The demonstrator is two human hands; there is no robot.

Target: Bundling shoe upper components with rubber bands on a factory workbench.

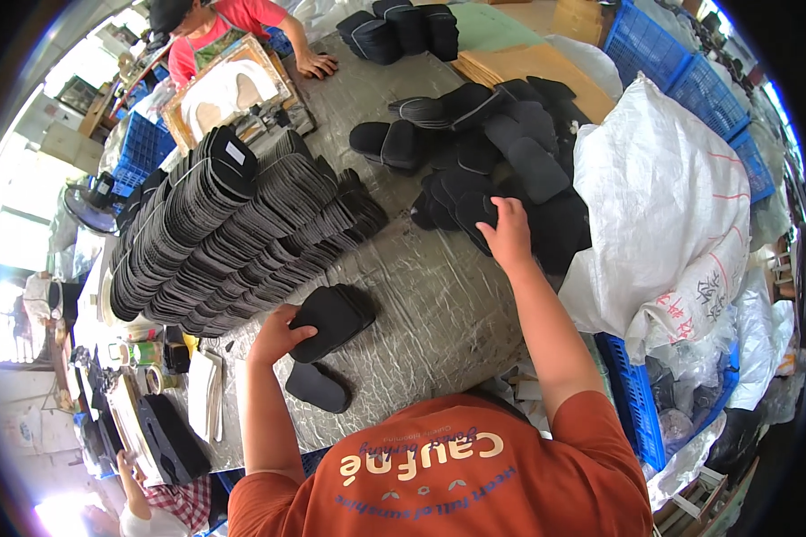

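My left hand (276, 335) grips the edge of a small stack of black insoles (331, 315), its thumb on the top one and its other fingers mostly hidden. Just below that stack a single black insole (318, 387) lies flat on the table. Farther right, my right hand (509, 234) reaches to a loose heap of black insoles (457, 199). Its thumb and fingers are apart at the edge of the heap, and I see nothing clasped between them. Long rows of tightly packed insoles (233, 224) stand at the left.
A big white woven sack (658, 206) bulges beside the table's right edge, above a blue crate (640, 403). Tied insole bundles (376, 36) sit at the far end. Across the table (421, 313), a co-worker's hand (316, 64) rests near a framed screen (228, 97).
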